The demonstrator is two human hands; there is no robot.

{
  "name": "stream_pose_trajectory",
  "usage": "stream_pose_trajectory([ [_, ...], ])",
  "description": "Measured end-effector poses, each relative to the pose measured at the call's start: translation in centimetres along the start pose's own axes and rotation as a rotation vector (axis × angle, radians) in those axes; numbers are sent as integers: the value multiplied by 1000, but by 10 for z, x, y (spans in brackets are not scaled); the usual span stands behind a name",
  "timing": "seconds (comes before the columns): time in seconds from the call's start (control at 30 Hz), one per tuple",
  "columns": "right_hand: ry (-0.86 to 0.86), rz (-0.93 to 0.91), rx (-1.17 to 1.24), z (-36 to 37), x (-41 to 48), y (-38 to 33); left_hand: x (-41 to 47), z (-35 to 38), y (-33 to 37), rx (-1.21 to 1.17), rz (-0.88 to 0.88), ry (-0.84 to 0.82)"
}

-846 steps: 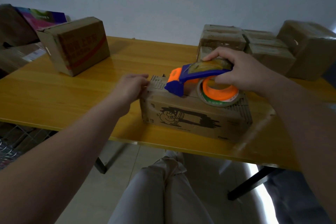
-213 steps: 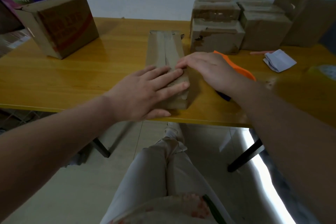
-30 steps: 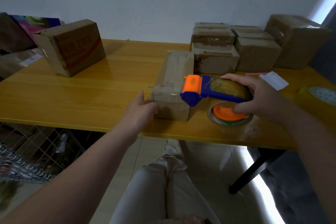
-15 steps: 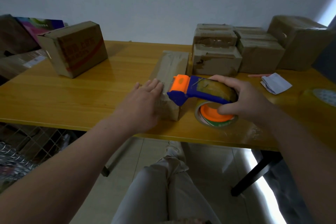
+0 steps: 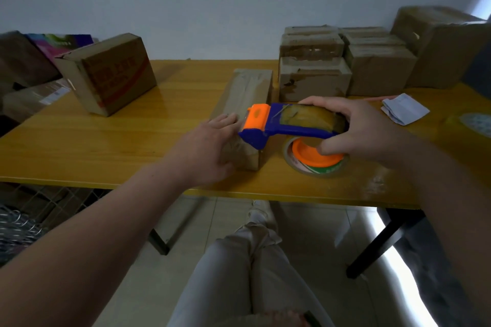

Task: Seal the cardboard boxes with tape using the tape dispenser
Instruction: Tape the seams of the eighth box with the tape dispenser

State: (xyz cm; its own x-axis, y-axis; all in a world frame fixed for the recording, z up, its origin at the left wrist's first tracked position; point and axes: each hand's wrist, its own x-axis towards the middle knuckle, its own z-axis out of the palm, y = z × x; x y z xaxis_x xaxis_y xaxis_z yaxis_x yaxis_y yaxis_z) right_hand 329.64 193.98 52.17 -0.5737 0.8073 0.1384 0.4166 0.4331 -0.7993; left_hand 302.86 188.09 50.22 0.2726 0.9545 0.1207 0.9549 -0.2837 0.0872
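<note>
A long narrow cardboard box [image 5: 247, 93] lies end-on to me in the middle of the yellow table [image 5: 106, 140], with tape along its top. My left hand [image 5: 210, 146] lies flat on the box's near end, fingers straight. My right hand [image 5: 364, 135] grips the blue and orange tape dispenser [image 5: 279, 124], its orange head at the box's near right top edge. The dispenser's tape roll [image 5: 316, 162] hangs beside the box, close to the table.
A stack of taped boxes [image 5: 313, 74] stands right behind, with a larger box [image 5: 441, 47] at the far right. Another box [image 5: 111, 74] sits at the back left. A folded white paper [image 5: 403, 108] and a tape roll [image 5: 478, 124] lie to the right.
My left hand has slid further onto the box's near end. The dispenser has stayed at the near top edge, shifting only slightly.
</note>
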Motion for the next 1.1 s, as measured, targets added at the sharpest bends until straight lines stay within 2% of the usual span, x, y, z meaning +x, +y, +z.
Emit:
stream_pose_trajectory([
  [0.23,29,54,-123,-40,-30,12,2,1,0,73,-17,-3],
  [0.53,-85,131,-234,-18,-6,9,3,3,6,137,-11,-2],
  [0.73,-111,208,-200,-14,7,4,3,3,8,175,-6,2],
  [0.93,-175,342,-53,-17,13,5,5,-1,11,199,-7,-28],
  [1.1,-179,394,-97,-26,21,-3,5,-3,12,198,-14,-49],
])
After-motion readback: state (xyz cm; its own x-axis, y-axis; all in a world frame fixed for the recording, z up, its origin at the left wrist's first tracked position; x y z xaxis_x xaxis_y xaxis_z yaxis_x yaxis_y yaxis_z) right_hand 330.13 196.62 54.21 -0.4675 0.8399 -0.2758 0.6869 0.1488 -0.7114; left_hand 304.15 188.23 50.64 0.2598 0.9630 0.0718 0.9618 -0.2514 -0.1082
